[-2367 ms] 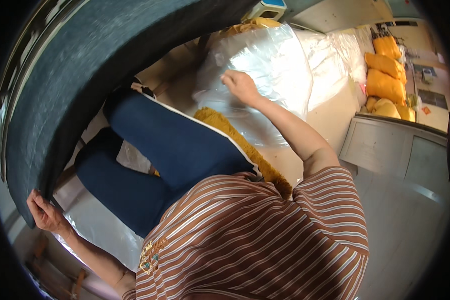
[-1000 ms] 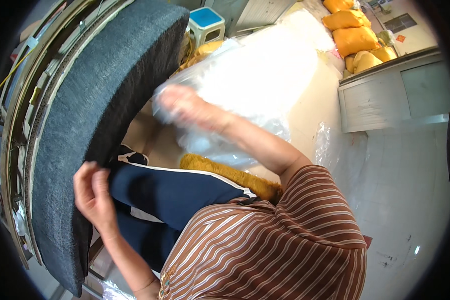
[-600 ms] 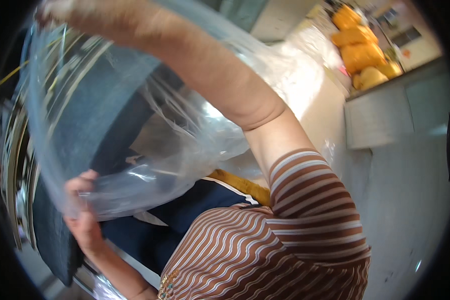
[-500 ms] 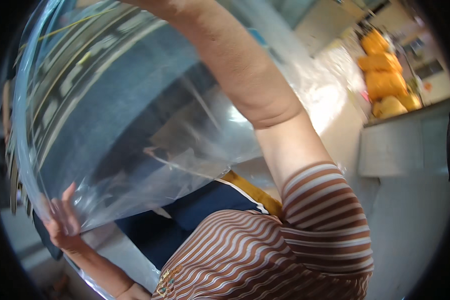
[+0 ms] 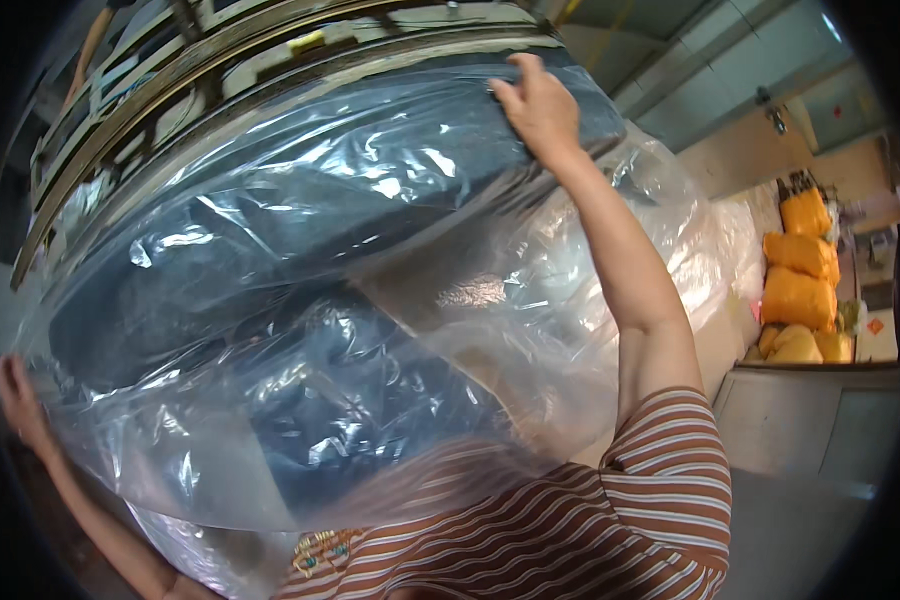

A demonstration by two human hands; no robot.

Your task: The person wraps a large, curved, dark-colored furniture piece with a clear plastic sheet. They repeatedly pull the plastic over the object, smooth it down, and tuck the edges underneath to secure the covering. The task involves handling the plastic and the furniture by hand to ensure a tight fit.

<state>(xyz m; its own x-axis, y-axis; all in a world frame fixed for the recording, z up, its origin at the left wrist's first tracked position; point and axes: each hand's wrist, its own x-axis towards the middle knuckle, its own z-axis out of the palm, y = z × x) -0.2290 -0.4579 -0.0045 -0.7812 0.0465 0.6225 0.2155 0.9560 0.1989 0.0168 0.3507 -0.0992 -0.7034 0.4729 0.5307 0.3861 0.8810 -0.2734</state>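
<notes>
A wide sheet of clear plastic film spreads in front of my body, wrinkled and glossy. Beneath it shows a long dark blue-grey surface with a rounded end, whose kind I cannot make out. At the far right end of that surface, my right hand rests on the film, thumb and forefinger apart. My left hand is low at the left rim of the picture, beside the film's edge, its fingers stretched upward and slightly blurred. The film's near edge hangs across my striped shirt.
A slatted metal and wood frame runs along the far side. More crumpled clear plastic lies to the right. Beyond it, orange wrapped bundles are stacked by a pale cabinet.
The raised film has come down over the dark surface and toward my body. My right hand has come into view at the far right; my left hand has shifted outward to the left.
</notes>
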